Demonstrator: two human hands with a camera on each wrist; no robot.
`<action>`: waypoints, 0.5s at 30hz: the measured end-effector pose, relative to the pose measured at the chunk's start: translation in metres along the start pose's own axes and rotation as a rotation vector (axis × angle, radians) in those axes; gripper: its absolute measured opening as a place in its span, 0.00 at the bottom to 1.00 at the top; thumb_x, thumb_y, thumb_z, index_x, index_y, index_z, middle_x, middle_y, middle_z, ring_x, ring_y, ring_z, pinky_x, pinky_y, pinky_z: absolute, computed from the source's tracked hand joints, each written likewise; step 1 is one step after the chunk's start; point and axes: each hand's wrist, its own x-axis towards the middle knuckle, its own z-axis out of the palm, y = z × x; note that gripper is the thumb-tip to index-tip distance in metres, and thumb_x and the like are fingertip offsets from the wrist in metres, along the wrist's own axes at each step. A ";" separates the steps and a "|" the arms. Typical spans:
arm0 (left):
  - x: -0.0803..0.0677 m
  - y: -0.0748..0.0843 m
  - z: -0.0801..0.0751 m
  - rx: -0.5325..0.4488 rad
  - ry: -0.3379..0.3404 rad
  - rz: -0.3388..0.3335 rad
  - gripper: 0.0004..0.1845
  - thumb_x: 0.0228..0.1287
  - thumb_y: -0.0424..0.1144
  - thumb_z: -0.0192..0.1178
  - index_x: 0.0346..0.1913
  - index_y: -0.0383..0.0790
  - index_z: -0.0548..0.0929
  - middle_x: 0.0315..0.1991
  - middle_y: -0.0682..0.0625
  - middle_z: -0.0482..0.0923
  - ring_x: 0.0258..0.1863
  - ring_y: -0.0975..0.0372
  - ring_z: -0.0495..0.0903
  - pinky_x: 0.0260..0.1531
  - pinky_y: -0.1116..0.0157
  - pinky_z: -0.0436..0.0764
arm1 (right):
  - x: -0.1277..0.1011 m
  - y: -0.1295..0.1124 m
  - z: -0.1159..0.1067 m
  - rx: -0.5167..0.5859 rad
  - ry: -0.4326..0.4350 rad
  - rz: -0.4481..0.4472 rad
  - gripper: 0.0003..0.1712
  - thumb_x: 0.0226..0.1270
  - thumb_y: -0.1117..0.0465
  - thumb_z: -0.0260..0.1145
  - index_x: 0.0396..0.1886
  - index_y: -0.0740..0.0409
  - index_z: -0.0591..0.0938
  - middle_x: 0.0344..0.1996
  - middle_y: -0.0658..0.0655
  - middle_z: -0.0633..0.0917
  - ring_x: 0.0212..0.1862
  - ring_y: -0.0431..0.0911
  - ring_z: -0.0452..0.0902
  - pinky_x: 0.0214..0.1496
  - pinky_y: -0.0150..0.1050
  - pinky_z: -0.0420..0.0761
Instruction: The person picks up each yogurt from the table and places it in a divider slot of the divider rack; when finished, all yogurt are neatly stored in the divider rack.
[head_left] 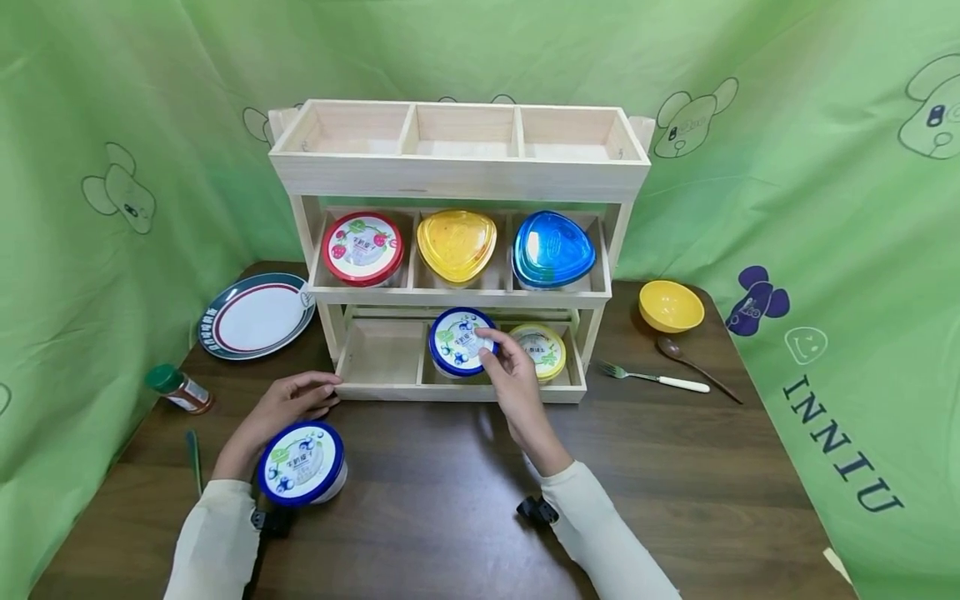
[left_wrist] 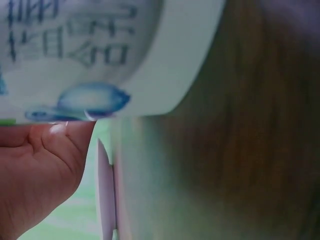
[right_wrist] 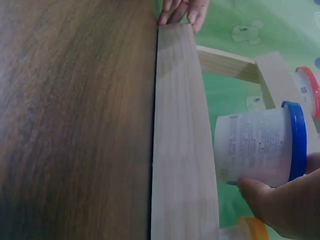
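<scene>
Halfway there by the look of it: right hand (head_left: 513, 379) fingers clamped on one blue-lidded tub (head_left: 459, 342) in the rack's (head_left: 457, 179) bottom middle compartment, left hand (head_left: 288, 404) fingers relaxed against the rack's front, second blue-lidded tub (head_left: 302, 463) waiting on the near table (head_left: 675, 483).

Two blue-lidded tubs (head_left: 462, 341) (head_left: 302, 462), one red-lidded tub (head_left: 363, 247), one yellow-lidded tub (head_left: 540, 350), two triangular containers (head_left: 457, 244) (head_left: 553, 249).
</scene>
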 end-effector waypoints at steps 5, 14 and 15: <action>0.001 0.001 0.001 -0.005 0.005 0.000 0.22 0.88 0.37 0.54 0.72 0.23 0.75 0.70 0.26 0.73 0.60 0.58 0.87 0.59 0.61 0.87 | 0.002 0.005 0.003 -0.037 -0.012 0.014 0.19 0.83 0.70 0.60 0.69 0.64 0.82 0.67 0.63 0.80 0.56 0.47 0.80 0.57 0.32 0.83; 0.001 0.001 0.001 -0.008 0.006 -0.010 0.22 0.88 0.37 0.54 0.72 0.22 0.74 0.69 0.26 0.75 0.58 0.60 0.88 0.58 0.61 0.88 | -0.002 0.013 -0.001 -0.225 -0.143 -0.025 0.24 0.81 0.68 0.65 0.73 0.66 0.79 0.77 0.68 0.74 0.81 0.62 0.63 0.84 0.58 0.63; 0.001 0.001 0.001 -0.007 0.005 -0.008 0.22 0.88 0.37 0.54 0.72 0.22 0.74 0.69 0.26 0.75 0.59 0.60 0.88 0.58 0.61 0.87 | -0.003 0.013 -0.002 -0.235 -0.146 -0.035 0.25 0.81 0.68 0.65 0.73 0.66 0.79 0.77 0.68 0.73 0.82 0.63 0.61 0.85 0.59 0.60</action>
